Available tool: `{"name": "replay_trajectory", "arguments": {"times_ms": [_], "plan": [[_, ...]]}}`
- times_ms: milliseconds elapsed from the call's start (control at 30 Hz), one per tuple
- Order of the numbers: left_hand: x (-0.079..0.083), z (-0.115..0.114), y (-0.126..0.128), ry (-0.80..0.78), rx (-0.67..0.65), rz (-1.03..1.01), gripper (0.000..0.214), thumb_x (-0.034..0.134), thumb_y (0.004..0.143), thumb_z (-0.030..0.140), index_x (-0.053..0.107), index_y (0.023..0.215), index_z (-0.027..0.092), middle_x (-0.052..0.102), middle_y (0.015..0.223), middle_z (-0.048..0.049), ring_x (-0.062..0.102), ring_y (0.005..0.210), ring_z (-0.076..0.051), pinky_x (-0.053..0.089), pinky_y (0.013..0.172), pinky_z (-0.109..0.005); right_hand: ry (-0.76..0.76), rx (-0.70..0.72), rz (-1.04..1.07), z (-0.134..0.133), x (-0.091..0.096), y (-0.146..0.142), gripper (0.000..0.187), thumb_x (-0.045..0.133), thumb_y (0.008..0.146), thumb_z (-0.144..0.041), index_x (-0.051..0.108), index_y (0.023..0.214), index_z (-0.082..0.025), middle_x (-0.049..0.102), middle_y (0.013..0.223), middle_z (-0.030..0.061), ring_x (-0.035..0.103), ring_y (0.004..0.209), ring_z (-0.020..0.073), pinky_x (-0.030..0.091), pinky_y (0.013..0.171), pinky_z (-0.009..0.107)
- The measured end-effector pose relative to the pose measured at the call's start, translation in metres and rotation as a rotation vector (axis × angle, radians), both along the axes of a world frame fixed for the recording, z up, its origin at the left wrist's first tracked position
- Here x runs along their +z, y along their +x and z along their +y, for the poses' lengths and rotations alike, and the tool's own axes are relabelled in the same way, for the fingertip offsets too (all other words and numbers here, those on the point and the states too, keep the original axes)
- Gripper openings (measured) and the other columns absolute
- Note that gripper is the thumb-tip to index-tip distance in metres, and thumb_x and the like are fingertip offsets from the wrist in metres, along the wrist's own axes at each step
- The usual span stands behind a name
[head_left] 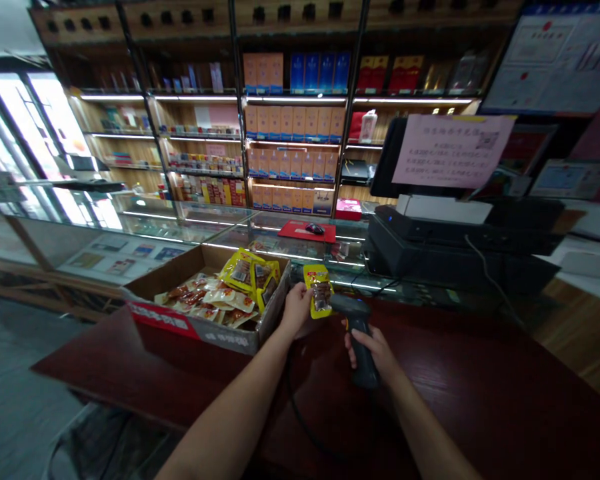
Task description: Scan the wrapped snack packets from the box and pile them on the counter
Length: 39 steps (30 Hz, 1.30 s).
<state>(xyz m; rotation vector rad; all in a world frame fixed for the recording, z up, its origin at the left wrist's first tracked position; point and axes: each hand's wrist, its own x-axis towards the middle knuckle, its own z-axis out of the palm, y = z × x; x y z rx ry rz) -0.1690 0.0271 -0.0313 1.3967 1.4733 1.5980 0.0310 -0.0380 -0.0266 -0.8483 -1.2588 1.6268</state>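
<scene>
My left hand (297, 309) is closed on the left edge of a yellow snack packet (320, 291), which has a clear middle with brown food showing. My right hand (373, 350) wraps round the handle of a dark barcode scanner (363, 340). The scanner's head points left and lies close beside the packet; whether they touch I cannot tell. To the left of my left hand stands an open cardboard box (200, 330). Several cream-and-brown packets (215, 298) lie in it, with more yellow packets (253, 272) on top at its right side.
The dark red table (460, 380) carries the box, and a black cable (300, 413) runs across it. Behind are a glass counter (220, 230), a red mat (295, 230) with a mouse (315, 229), and a monitor with a pink notice (450, 150). Stocked shelves (295, 100) line the wall.
</scene>
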Motion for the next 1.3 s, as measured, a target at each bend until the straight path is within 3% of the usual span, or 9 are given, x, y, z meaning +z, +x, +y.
{"name": "replay_trajectory", "arguments": {"times_ms": [133, 267, 367, 467, 600, 733, 867, 1000, 1300], "plan": [[0.053, -0.014, -0.04, 0.041, 0.124, 0.148, 0.019, 0.051, 0.075, 0.031, 0.047, 0.062, 0.018, 0.048, 0.055, 0.0036, 0.046, 0.055, -0.011, 0.034, 0.053, -0.02, 0.009, 0.037, 0.009, -0.006, 0.021, -0.013, 0.044, 0.07, 0.066, -0.043, 0.056, 0.099, -0.016, 0.061, 0.06, -0.0017, 0.053, 0.039, 0.0114, 0.045, 0.037, 0.024], [0.099, -0.027, -0.115, 0.08, 0.317, 0.257, 0.02, 0.05, 0.075, 0.034, 0.053, 0.065, 0.017, 0.051, 0.057, 0.0019, 0.047, 0.058, -0.013, 0.034, 0.054, -0.021, 0.038, 0.085, 0.023, -0.011, 0.039, -0.029, 0.044, 0.07, 0.066, -0.041, 0.057, 0.099, -0.016, 0.061, 0.061, -0.0017, 0.053, 0.04, 0.0112, 0.045, 0.036, 0.023], [0.12, -0.035, -0.174, 0.042, 0.485, 0.348, 0.019, 0.049, 0.074, 0.032, 0.056, 0.066, 0.016, 0.053, 0.057, 0.0009, 0.048, 0.058, -0.013, 0.034, 0.055, -0.022, 0.075, 0.11, 0.037, -0.014, 0.048, -0.038, 0.042, 0.07, 0.067, -0.04, 0.056, 0.098, -0.016, 0.061, 0.061, -0.0018, 0.054, 0.04, 0.0108, 0.046, 0.036, 0.023], [0.128, -0.036, -0.216, -0.002, 0.603, 0.44, 0.02, 0.049, 0.074, 0.031, 0.059, 0.066, 0.015, 0.057, 0.059, -0.002, 0.05, 0.059, -0.015, 0.035, 0.056, -0.023, 0.102, 0.117, 0.027, -0.016, 0.056, -0.046, 0.04, 0.069, 0.068, -0.04, 0.056, 0.097, -0.016, 0.061, 0.061, -0.0017, 0.054, 0.039, 0.0108, 0.046, 0.036, 0.023], [0.122, -0.028, -0.229, -0.153, 0.55, 0.58, 0.022, 0.05, 0.076, 0.03, 0.065, 0.075, 0.014, 0.066, 0.071, -0.0079, 0.059, 0.068, -0.019, 0.04, 0.061, -0.025, 0.121, 0.121, 0.023, -0.019, 0.064, -0.054, 0.04, 0.069, 0.068, -0.041, 0.057, 0.097, -0.016, 0.062, 0.061, -0.0014, 0.054, 0.039, 0.0112, 0.046, 0.035, 0.023], [0.11, -0.03, -0.196, -0.283, 0.443, 0.805, 0.034, 0.054, 0.077, 0.033, 0.065, 0.101, 0.013, 0.066, 0.104, -0.0166, 0.06, 0.099, -0.027, 0.043, 0.083, -0.035, 0.111, 0.119, 0.05, -0.023, 0.064, -0.063, 0.04, 0.07, 0.067, -0.041, 0.057, 0.096, -0.016, 0.062, 0.061, -0.0018, 0.054, 0.039, 0.0107, 0.046, 0.036, 0.023], [0.1, -0.046, -0.136, -0.06, 0.55, 1.025, 0.049, 0.042, 0.085, 0.044, 0.051, 0.128, 0.02, 0.035, 0.144, -0.0147, 0.021, 0.135, -0.036, 0.012, 0.105, -0.06, 0.07, 0.122, 0.084, -0.026, 0.057, -0.073, 0.042, 0.07, 0.065, -0.042, 0.057, 0.096, -0.015, 0.061, 0.059, -0.0022, 0.053, 0.037, 0.0105, 0.045, 0.034, 0.022], [0.082, -0.046, -0.099, -0.034, 0.337, 1.09, 0.054, 0.044, 0.083, 0.052, 0.048, 0.132, 0.031, 0.03, 0.148, -0.0074, 0.003, 0.137, -0.042, -0.005, 0.1, -0.069, 0.038, 0.102, 0.097, -0.027, 0.049, -0.08, 0.044, 0.072, 0.064, -0.042, 0.057, 0.095, -0.015, 0.061, 0.058, -0.0023, 0.053, 0.036, 0.0103, 0.045, 0.033, 0.022], [0.04, -0.015, -0.147, -0.316, 0.239, 1.181, 0.049, 0.034, 0.088, 0.04, 0.051, 0.13, 0.024, 0.035, 0.144, -0.0155, 0.01, 0.136, -0.044, -0.006, 0.093, -0.075, -0.013, 0.033, 0.106, -0.028, 0.028, -0.065, 0.046, 0.074, 0.061, -0.043, 0.058, 0.094, -0.015, 0.061, 0.057, -0.002, 0.052, 0.036, 0.0099, 0.045, 0.034, 0.022]]}}
